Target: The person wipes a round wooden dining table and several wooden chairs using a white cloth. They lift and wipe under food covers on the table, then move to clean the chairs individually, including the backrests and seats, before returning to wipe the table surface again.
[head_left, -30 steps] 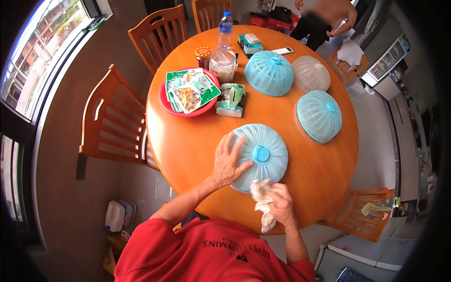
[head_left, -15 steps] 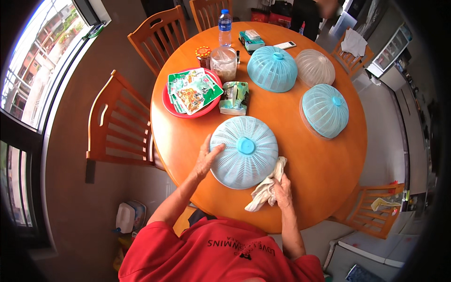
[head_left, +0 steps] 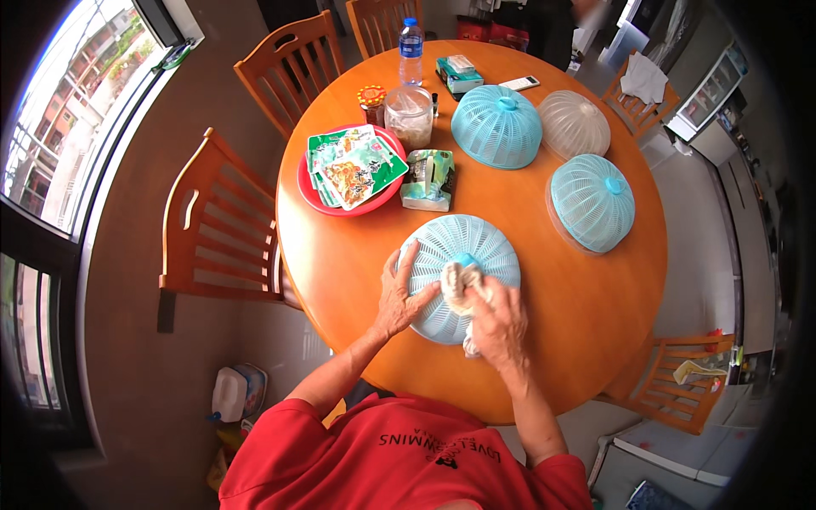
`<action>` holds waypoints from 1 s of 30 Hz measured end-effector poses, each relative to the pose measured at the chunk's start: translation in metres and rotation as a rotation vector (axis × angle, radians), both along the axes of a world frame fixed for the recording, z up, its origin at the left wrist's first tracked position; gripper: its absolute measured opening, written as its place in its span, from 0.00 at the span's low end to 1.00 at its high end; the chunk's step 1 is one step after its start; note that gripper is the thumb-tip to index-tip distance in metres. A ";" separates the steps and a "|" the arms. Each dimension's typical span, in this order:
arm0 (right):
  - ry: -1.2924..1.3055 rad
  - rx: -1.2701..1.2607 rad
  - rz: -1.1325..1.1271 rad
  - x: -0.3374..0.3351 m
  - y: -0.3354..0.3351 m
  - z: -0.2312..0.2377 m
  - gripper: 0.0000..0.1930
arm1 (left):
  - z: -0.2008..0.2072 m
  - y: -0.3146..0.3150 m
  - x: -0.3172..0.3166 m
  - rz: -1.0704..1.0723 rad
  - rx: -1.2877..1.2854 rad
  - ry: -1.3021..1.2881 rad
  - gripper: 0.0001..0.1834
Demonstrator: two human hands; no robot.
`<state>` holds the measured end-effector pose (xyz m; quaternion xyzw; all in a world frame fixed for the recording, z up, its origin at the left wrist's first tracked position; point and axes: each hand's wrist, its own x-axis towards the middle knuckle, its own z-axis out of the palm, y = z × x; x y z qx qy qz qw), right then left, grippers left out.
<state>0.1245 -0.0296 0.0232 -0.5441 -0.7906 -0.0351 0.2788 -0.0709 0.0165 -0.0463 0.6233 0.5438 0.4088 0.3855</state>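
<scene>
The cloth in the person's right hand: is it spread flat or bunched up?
Bunched up. The cloth is crumpled under the right hand, pressed onto the blue mesh cover.

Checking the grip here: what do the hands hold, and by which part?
The right hand holds a crumpled whitish cloth, bunched on the light blue plastic mesh dome cover. The left hand presses flat on its left side.

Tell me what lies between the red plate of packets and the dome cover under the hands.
Head view: bare orange table between red plate and dome cover.
</scene>
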 end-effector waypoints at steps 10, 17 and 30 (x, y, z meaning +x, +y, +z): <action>0.198 -0.102 -0.305 0.022 0.036 -0.013 0.17 | -0.009 0.014 0.025 0.079 0.005 0.022 0.46; -0.067 -0.020 0.083 -0.024 0.016 -0.001 0.17 | -0.031 0.024 0.012 -0.036 0.119 0.064 0.45; 0.480 -0.089 -0.156 0.096 0.002 0.004 0.19 | 0.054 0.005 0.045 -0.055 0.391 0.507 0.46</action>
